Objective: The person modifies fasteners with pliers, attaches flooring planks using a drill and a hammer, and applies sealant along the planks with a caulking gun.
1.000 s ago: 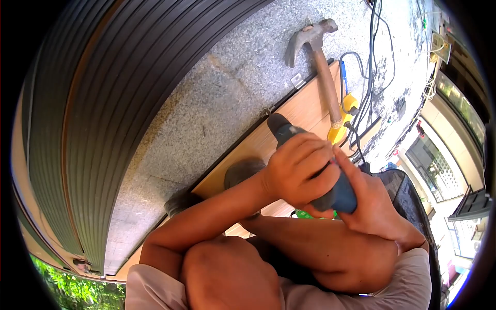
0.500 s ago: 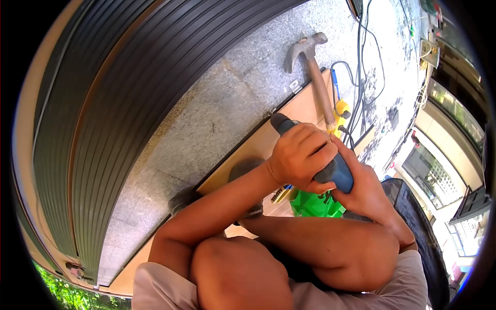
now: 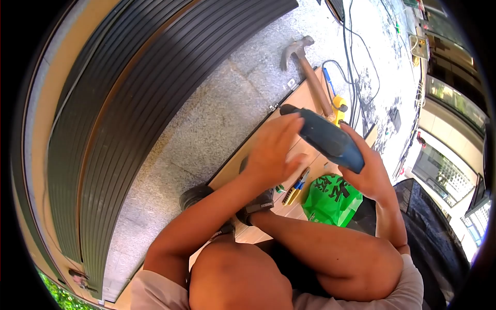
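Gripping the broad end of a dark blue power tool (image 3: 330, 137), the right hand (image 3: 373, 173) holds it over wood-coloured boards (image 3: 302, 98), its black nose pointing toward their dark edge. Beside that nose the left hand (image 3: 271, 155) is spread, thumb well apart from the fingers; it is blurred, so I cannot tell whether its fingertips touch the tool. Past the nose, a claw hammer (image 3: 315, 85) lies with its handle over the boards near a yellow block (image 3: 338, 101) and its head over the grey stone floor (image 3: 217, 113). Lower in view are a green bag (image 3: 330, 207) with black markings and some blue and yellow hand tools (image 3: 297, 187).
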`<action>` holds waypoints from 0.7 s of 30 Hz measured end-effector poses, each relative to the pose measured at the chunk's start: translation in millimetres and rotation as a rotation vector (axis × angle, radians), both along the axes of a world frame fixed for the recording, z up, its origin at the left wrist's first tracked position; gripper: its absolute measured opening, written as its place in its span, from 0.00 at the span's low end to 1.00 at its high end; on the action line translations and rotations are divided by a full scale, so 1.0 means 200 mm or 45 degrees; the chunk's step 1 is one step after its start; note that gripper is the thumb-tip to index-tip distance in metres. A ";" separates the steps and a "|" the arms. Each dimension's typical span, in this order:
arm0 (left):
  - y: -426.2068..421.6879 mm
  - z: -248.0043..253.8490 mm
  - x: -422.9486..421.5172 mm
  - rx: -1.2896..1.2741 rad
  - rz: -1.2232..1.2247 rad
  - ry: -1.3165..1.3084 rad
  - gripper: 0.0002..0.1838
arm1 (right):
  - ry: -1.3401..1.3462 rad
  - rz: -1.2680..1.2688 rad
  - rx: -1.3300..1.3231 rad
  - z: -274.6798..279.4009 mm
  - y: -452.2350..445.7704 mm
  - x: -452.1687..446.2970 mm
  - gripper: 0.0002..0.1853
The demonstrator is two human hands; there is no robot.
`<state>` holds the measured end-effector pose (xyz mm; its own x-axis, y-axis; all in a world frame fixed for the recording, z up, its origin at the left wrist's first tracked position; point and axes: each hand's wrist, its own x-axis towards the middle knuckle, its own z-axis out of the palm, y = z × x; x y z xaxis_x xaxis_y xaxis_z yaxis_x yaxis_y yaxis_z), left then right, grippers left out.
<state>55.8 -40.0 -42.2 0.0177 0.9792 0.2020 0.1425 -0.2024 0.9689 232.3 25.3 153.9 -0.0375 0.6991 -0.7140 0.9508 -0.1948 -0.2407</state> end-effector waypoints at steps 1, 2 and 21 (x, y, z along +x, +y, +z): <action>-0.11 -0.06 -0.04 -0.101 -0.006 0.121 0.29 | 0.098 -0.076 0.058 0.02 -0.05 0.05 0.44; -0.21 -0.11 -0.08 -0.198 -0.020 0.246 0.26 | 0.192 -0.147 0.119 0.04 -0.10 0.09 0.44; -0.05 0.12 -0.76 -0.116 -0.184 0.561 0.12 | -0.081 0.155 0.861 -0.57 -1.17 0.62 0.49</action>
